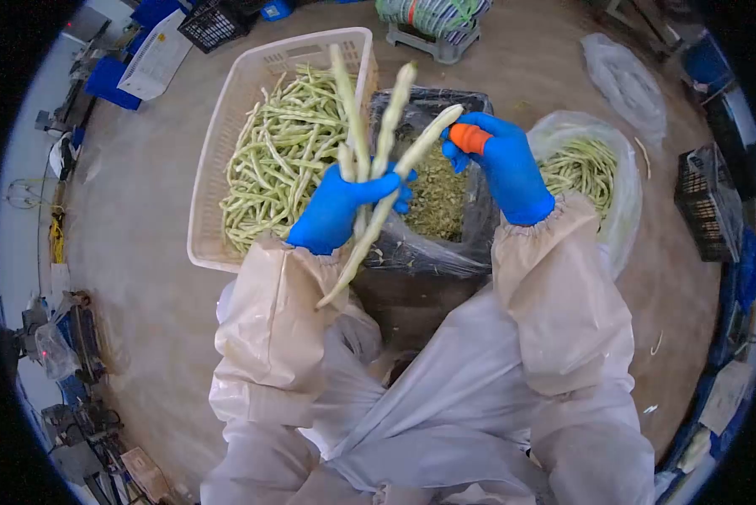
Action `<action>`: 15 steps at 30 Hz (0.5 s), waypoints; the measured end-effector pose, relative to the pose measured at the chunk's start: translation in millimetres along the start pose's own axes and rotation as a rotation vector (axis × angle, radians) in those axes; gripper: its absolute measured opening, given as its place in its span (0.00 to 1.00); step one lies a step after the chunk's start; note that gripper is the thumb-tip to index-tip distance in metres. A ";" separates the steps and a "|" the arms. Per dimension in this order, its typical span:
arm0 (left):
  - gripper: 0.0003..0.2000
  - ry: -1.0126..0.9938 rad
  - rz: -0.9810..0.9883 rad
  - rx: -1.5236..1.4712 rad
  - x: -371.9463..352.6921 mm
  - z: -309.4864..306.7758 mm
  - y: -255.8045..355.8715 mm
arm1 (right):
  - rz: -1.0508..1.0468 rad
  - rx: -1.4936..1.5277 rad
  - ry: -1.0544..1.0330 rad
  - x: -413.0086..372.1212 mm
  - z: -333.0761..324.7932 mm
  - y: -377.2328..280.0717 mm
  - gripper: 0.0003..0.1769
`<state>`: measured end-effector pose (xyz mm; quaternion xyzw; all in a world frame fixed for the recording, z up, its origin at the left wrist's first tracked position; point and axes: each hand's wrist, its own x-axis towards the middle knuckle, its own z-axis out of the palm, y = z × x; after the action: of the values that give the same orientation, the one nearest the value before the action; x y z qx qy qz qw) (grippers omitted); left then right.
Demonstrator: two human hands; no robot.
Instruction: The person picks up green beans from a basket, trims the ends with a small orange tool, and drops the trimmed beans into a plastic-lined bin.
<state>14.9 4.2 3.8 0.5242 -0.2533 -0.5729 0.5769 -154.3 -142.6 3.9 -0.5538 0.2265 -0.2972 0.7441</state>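
Note:
In a blue glove, my left hand [336,206] is closed around several long pale green beans [386,126] that fan upward, one reaching down past the wrist. My right hand [506,164], also blue-gloved, is beside the tip of the rightmost bean, its fingers bent in. An orange cover [470,138] sits on one of its digits; whether the fingertips pinch anything is too small to tell. Below and between both hands is a dark plastic-lined crate [479,231] with green trimmings [435,202]. A white crate [214,181] full of beans [285,151] stands to the left.
On the right, a clear plastic bag [630,198] holds more beans [580,172]. Another plastic bag [622,80] lies behind it, near a black crate [708,202]. A small grey stool [445,49] with a striped bundle [435,15] stands at the back.

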 end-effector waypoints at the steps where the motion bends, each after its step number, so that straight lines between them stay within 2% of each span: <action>1: 0.21 -0.017 -0.024 0.025 -0.2 3.9 -2.4 | -0.016 -0.028 0.031 -0.3 2.0 1.2 0.11; 4: 0.21 -0.059 -0.066 0.154 2.1 18.6 -13.1 | -0.060 -0.114 0.089 -0.2 5.9 5.2 0.09; 7: 0.21 -0.075 0.017 0.129 1.5 28.6 -10.3 | -0.107 -0.231 0.113 -1.7 12.3 12.3 0.08; 11: 0.17 0.094 -0.015 0.097 -0.7 23.5 -10.7 | -0.100 -0.280 0.138 -1.1 15.7 12.5 0.06; 12: 0.16 0.104 0.042 0.108 0.0 20.8 -10.3 | -0.097 -0.271 0.137 -0.8 16.8 12.2 0.06; 15: 0.16 0.111 0.045 0.025 1.0 17.6 -12.7 | -0.111 -0.295 0.127 -1.4 18.4 14.4 0.05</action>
<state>-5.7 0.3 -2.2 0.5566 -0.2397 -0.5267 0.5961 -140.3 -126.0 -4.6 -0.6486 0.2834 -0.3358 0.6215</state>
